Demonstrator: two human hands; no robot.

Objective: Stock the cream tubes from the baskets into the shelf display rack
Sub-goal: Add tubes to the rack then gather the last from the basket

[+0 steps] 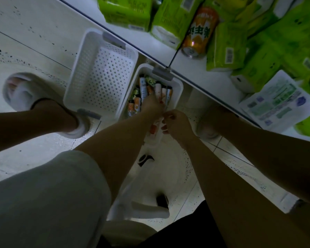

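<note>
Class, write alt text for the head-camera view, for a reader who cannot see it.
Seen from above, a person's left hand reaches into a white basket of cream tubes on the floor, while the right hand grips a tube. An empty basket sits alongside, below a shelf of green packs.

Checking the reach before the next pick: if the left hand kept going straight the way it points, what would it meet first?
Most likely the cream tubes in the right basket. The left hand already reaches down among them, fingers forward; depth is unclear, so contact may already exist.
</note>
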